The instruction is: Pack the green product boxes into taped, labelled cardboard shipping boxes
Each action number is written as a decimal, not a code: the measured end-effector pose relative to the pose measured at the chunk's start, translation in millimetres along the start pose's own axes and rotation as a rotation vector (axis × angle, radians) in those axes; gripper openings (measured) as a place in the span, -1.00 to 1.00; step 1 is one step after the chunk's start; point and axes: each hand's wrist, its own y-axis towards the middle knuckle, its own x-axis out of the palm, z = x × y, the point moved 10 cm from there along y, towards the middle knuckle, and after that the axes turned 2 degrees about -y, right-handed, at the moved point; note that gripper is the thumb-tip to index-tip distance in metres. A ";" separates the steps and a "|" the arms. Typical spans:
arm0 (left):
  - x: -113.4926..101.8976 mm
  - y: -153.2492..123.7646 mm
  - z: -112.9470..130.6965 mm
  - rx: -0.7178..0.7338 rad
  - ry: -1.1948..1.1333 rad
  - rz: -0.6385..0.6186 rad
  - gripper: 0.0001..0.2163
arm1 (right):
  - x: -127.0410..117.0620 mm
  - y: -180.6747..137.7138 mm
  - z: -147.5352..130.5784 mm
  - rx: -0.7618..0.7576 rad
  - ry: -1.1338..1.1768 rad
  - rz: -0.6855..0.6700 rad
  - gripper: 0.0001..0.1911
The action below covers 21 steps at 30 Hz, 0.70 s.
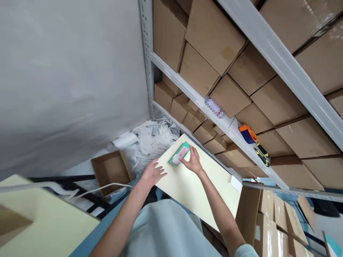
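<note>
While the right hand point(193, 161) lies on the far part of the pale yellow flat worktop point(193, 189), its fingers curl onto the near end of a small flat green packet with a pink and white face point(179, 155). Whether they pinch the packet or only press on it cannot be told. The packet lies flat on the worktop near its far corner, its long side slanted toward the shelving. The left hand point(153, 173) is released, with fingers spread and empty, and rests on the left edge of the worktop just beside the packet without touching it. A small white block point(236, 183) sits at the right edge of the worktop. Beyond the far corner a heap of white shredded paper strips point(154, 140) lies against the grey wall, and an open brown cardboard box point(112, 170) stands on the floor to its left, with a white cable point(107, 187) running in front of it. To the right rises a grey metal shelf rack point(284, 67) packed with closed brown cardboard boxes point(211, 32). On the rack's lower ledge rest an orange and blue tape dispenser point(248, 134) and, just beside it, yellow and black utility knives point(262, 154). More brown cartons point(276, 217) stand below the worktop's right edge.
</note>
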 end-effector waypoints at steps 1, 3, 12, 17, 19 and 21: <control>-7.2 -13.1 1.1 0.029 -0.029 -0.016 -0.77 | -1.9 -12.0 -4.6 -0.042 0.009 0.004 0.13; -26.3 -41.4 3.1 0.108 -0.101 -0.055 -0.78 | -3.5 -32.8 -14.3 -0.130 0.025 0.002 0.13; -191.6 -195.7 -24.0 0.577 -0.500 -0.016 -0.81 | 40.9 -135.3 -97.3 -0.560 0.192 -0.137 0.08; -288.2 -271.4 -45.4 0.809 -0.658 0.041 -0.89 | 86.9 -219.1 -181.6 -0.768 0.214 -0.355 0.06; -326.6 -290.5 -53.3 0.870 -0.725 0.063 -0.90 | 102.2 -252.9 -215.9 -0.845 0.184 -0.432 0.06; -366.3 -303.5 -60.9 0.914 -0.798 0.085 -0.90 | 118.0 -286.3 -248.4 -0.911 0.142 -0.492 0.06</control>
